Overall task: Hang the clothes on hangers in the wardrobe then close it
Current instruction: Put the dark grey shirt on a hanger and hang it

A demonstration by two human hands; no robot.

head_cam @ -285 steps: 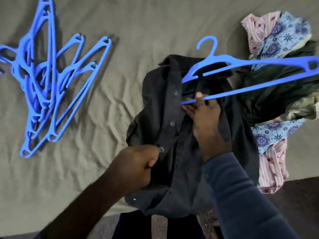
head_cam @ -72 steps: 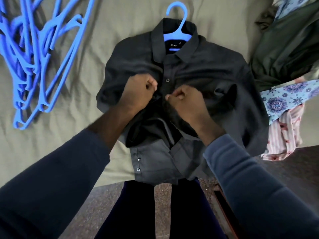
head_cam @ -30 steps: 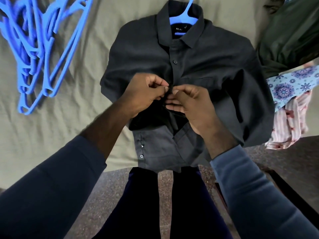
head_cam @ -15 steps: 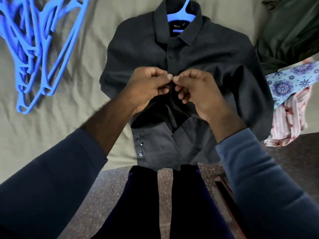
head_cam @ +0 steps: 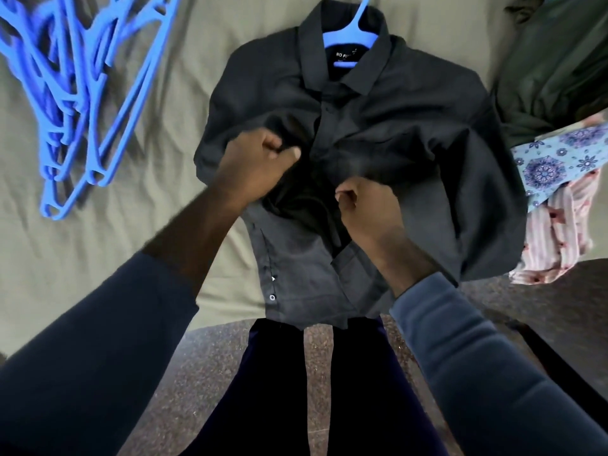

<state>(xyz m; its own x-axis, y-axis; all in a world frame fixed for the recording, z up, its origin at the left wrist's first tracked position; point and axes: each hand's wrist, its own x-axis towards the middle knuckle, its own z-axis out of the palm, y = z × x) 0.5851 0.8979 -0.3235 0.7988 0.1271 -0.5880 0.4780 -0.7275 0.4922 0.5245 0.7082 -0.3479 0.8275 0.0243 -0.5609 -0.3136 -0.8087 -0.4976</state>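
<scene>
Lying face up near the front edge of the bed (head_cam: 131, 241), its hem hanging over that edge, the black button-up shirt (head_cam: 411, 133) is already threaded on a blue plastic hanger (head_cam: 352, 34), whose neck rises out of the collar towards the bed's far edge. The left hand (head_cam: 260, 166) is curled round a bunched fold of one front panel, and the right hand (head_cam: 368, 212) pinches the opposite panel's edge just beside it, so both hands grasp the shirt at mid-chest. The front gapes open below them, and a small white button (head_cam: 271, 297) shows near the hem. The step in hand looks like buttoning the front. The cloth appears thin, light and limp, so it will likely sag and slide off the smooth hanger if lifted by the fabric. The safer hold is probably the hanger's hook, with the other hand steadying a shoulder. A tangle of spare blue hangers (head_cam: 82, 77) lies at the bed's far left corner. A dark green garment (head_cam: 552, 70), a blue floral cloth (head_cam: 552, 162) and a pink striped cloth (head_cam: 559, 235) are heaped along the right edge, touching the shirt's sleeve. The wardrobe is not in view.
</scene>
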